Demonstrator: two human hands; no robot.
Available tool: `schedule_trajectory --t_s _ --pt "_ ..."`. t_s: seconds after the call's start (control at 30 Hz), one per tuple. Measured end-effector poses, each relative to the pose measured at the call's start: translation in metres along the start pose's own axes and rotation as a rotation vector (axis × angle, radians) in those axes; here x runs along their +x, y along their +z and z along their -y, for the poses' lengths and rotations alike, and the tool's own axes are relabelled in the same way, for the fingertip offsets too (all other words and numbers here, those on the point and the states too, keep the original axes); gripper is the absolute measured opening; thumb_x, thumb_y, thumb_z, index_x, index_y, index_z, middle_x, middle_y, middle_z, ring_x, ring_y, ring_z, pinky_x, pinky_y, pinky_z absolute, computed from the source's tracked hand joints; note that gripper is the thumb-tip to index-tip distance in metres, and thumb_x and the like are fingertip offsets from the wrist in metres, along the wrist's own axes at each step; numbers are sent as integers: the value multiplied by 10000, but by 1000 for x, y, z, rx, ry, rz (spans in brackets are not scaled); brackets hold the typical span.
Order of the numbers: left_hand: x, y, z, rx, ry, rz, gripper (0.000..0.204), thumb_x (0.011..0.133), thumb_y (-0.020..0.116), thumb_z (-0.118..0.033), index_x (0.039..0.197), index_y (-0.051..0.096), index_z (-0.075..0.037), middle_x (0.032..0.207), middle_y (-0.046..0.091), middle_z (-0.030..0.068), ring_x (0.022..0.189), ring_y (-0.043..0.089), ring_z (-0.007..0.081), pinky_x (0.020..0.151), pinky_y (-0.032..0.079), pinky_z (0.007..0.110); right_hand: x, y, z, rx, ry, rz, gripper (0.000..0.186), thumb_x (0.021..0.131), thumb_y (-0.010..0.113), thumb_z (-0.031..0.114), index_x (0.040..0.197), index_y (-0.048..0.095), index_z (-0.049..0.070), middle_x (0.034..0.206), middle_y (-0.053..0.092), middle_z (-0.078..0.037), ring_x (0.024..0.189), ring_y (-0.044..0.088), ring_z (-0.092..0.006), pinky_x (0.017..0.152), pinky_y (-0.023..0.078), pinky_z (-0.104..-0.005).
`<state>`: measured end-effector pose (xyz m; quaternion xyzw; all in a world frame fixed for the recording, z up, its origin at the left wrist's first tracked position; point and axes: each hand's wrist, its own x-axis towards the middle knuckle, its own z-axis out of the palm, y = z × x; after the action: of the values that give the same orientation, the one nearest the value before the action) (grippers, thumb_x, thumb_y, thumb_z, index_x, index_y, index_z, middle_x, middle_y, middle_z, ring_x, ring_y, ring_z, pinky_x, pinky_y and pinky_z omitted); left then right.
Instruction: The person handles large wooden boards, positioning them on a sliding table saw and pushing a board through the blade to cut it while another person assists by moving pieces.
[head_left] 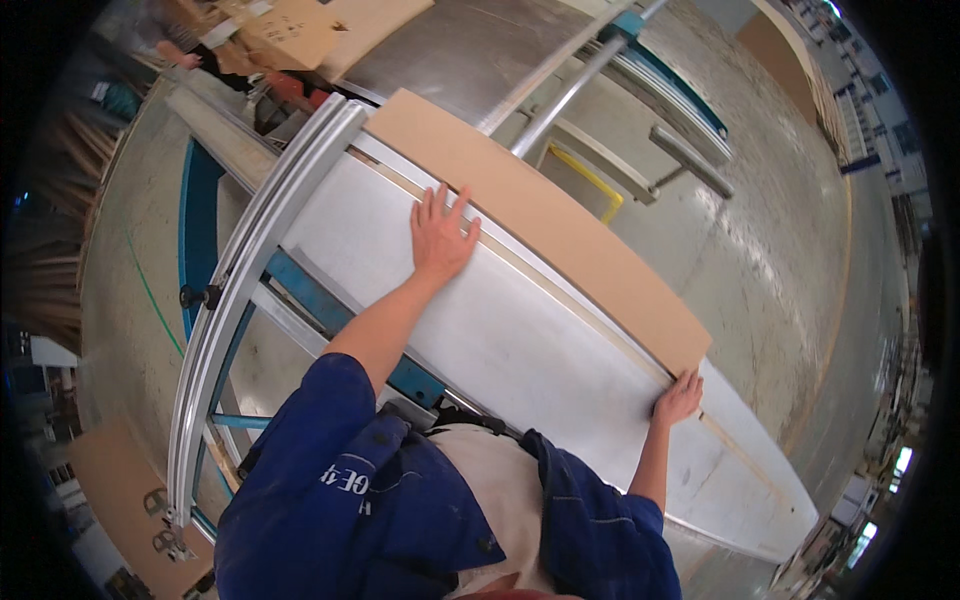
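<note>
A long brown board (560,225) lies slantwise across the pale metal sliding table (530,330) of what looks like a panel saw. My left hand (445,232) rests flat on the table, its fingers spread and their tips at the board's near long edge. At the right end, the fingers of my right hand (680,397) lie against the board's near corner, not wrapped round it. A narrow strip with a slot (560,312) runs along the table beside the board. The board's far left end meets an aluminium fence rail (270,220).
A black clamp knob (200,297) sticks out from the rail. Beyond the board are a metal bar (570,95) and a yellow bent bar (590,182). Cardboard pieces (290,35) lie at the far left, near another person's hand (188,61). A brown panel (130,490) stands lower left.
</note>
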<state>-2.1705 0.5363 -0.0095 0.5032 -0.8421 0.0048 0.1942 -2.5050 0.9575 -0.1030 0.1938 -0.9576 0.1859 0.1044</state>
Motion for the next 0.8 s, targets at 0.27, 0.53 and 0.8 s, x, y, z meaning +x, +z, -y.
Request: schedule_trajectory --t_s 0.27,0.53,0.8 --pt "3 -13 -4 -43 -33 23 626 943 573 -405 1525 401 -248 1552 380 167 1457 289 374 1208 184 524 13 0 7 134 93 48 468 1045 436 413 1327 639 100 1251 642 -206 1172 576 -365 997 431 -464" --pt "2 -15 0 -28 -41 19 615 947 564 -408 1520 404 -252 1550 389 161 1456 299 361 1214 187 509 51 -33 -12 409 264 515 518 971 622 440 1054 684 -67 756 697 -142 613 642 -188 575 507 -345" --pt "7 -18 6 -22 -62 40 610 953 559 -411 1519 400 -252 1554 389 149 1460 299 345 1219 183 499 73 -27 -28 384 8 870 349 1022 549 323 838 547 27 687 562 -46 570 565 -155 507 453 -321"
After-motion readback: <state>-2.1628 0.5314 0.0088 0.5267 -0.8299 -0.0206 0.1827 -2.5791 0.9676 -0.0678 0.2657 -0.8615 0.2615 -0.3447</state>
